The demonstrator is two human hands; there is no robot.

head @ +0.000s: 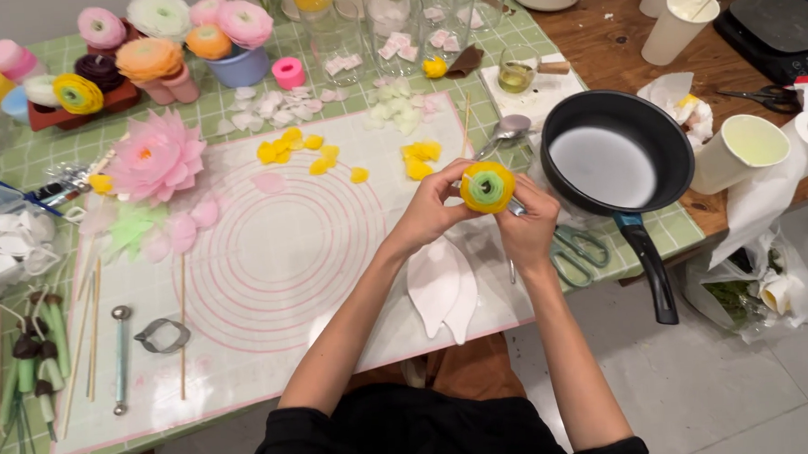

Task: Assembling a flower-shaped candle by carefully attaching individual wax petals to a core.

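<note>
Both my hands, left hand (pixel 429 207) and right hand (pixel 525 222), close their fingers around the yellow-and-green flower (pixel 487 187) above the tabletop's near right edge; squeezing too hard could crush its petals.

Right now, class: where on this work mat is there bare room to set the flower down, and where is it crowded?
Bare: the ringed middle of the mat, between the pink flower and both hands, left and right, around the yellow flower. Also the mat's near edge, right of the metal cutter. Crowded: the top edge with yellow petals, and the left edge with sticks.
</note>
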